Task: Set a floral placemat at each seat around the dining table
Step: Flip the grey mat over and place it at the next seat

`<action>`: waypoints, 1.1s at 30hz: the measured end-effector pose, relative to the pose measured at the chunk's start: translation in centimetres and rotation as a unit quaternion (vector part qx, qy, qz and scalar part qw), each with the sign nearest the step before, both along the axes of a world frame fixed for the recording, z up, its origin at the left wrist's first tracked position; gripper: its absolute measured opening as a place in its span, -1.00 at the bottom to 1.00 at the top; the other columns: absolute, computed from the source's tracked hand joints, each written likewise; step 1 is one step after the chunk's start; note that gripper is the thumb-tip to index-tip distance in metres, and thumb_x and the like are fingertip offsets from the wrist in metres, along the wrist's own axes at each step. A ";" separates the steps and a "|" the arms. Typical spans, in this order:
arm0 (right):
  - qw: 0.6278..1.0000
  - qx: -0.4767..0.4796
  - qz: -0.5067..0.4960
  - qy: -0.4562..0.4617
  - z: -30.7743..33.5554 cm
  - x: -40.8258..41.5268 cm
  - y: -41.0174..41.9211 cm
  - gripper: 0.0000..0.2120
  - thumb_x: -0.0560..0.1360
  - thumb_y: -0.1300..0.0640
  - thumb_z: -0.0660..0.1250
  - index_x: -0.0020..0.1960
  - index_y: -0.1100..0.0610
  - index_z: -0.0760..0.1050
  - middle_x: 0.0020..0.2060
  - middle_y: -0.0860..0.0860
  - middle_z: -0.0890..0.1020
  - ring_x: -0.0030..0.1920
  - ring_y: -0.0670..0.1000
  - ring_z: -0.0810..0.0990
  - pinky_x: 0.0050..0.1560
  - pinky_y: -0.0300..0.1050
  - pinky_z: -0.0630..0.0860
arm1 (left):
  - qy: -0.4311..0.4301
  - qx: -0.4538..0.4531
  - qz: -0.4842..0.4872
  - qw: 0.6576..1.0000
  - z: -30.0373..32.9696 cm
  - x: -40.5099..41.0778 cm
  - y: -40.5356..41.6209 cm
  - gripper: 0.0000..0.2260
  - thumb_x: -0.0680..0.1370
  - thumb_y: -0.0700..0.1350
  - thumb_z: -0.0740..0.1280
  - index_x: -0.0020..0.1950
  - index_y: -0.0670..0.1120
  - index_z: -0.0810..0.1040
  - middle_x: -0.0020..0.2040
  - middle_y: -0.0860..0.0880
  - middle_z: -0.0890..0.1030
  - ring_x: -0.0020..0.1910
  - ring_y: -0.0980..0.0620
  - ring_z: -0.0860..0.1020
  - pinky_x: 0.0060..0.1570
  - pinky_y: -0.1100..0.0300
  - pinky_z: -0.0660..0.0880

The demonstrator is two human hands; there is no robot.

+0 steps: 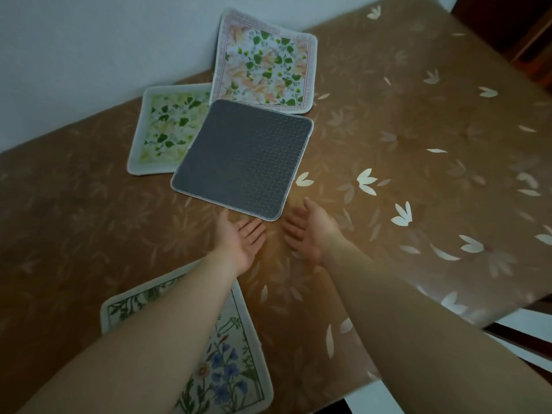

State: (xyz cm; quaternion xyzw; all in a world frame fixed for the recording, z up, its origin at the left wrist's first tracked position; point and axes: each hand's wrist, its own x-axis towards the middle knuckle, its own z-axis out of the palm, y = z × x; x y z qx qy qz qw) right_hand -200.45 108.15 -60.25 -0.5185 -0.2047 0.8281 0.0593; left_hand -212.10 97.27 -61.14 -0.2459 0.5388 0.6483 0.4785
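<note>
Right now you have four placemats on the table (388, 121), which wears a brown cloth with pale flower prints. Three lie print-up and one lies back-up. The grey-backed placemat (243, 158) sits in the middle, its dark textured underside showing, and its far edges overlap two others: the peach-and-green placemat (264, 64) beyond it, whose far corner rests up against the white wall (89, 40), and the yellow-green placemat (167, 127) to its left. The fourth, the blue-flower placemat (236, 363), lies near you at the table's near edge, partly under your left forearm.

Both your hands are out over the table just short of the grey-backed placemat's near edge. Your left hand (242, 243) is palm-up with the fingers straight and spread loosely, holding nothing; its fingertips come close to the mat's near corner. Your right hand (307, 231) is also turned palm-up and slack, fingers extended, nothing in it, just beside the left.
</note>
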 end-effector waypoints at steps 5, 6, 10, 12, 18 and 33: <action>1.000 0.001 -0.009 0.007 -0.3 -1.3 0.4 -0.50 0.70 -0.13 0.12 0.50 0.15 0.39 0.35 0.11 0.60 0.34 0.13 0.56 0.29 0.11 0.47 | -0.010 0.012 -0.001 1.000 -0.4 -0.9 0.0 -0.31 0.61 0.30 0.13 0.44 -0.27 0.43 0.24 -0.26 0.62 0.17 -0.16 0.58 0.25 -0.03 0.44; 1.000 0.002 -0.010 0.007 -0.3 -1.5 0.4 -0.51 0.70 -0.11 0.12 0.50 0.16 0.39 0.35 0.12 0.60 0.34 0.14 0.56 0.32 0.12 0.47 | -0.012 0.015 0.000 1.000 -0.5 -1.1 0.0 -0.32 0.62 0.30 0.13 0.42 -0.27 0.45 0.23 -0.26 0.62 0.17 -0.17 0.59 0.25 -0.04 0.45; 1.000 0.009 -0.020 0.003 -0.3 -2.1 0.3 -0.58 0.72 -0.02 0.10 0.42 0.22 0.46 0.25 0.15 0.64 0.25 0.14 0.62 0.21 0.06 0.53 | 0.007 0.013 -0.016 1.000 -0.5 -1.6 -0.3 -0.39 0.65 0.26 0.12 0.36 -0.25 0.49 0.22 -0.23 0.63 0.16 -0.13 0.61 0.20 -0.02 0.49; 1.000 0.007 -0.027 0.001 -0.2 -2.4 0.3 -0.62 0.72 0.00 0.11 0.31 0.23 0.51 0.15 0.15 0.68 0.13 0.13 0.67 0.04 -0.01 0.57 | 0.074 -0.019 -0.054 0.996 -0.4 -1.5 -0.2 -0.54 0.68 0.15 0.15 0.35 -0.18 0.51 0.20 -0.17 0.64 0.14 -0.06 0.62 0.18 0.05 0.51; 0.999 0.001 -0.034 0.004 -0.6 -2.9 0.6 -0.63 0.71 -0.03 0.13 0.08 0.24 0.54 0.09 0.16 0.70 0.08 0.13 0.69 -0.04 -0.02 0.58 | 0.510 -0.208 -0.322 0.770 -0.9 -1.6 -1.3 -0.74 0.58 -0.12 0.41 0.27 -0.03 0.56 0.11 0.06 0.63 0.04 0.16 0.60 0.18 0.12 0.56; 0.999 -0.005 -0.040 0.019 -1.2 -2.0 0.6 -0.61 0.71 -0.05 0.13 0.20 0.23 0.55 0.10 0.16 0.73 0.11 0.12 0.72 0.07 0.02 0.61 | 0.762 -0.118 -0.408 0.489 -1.7 -2.5 0.1 -0.91 0.50 -0.27 0.49 -0.01 -0.23 0.74 -0.08 -0.11 0.69 -0.08 -0.14 0.63 -0.09 -0.03 0.62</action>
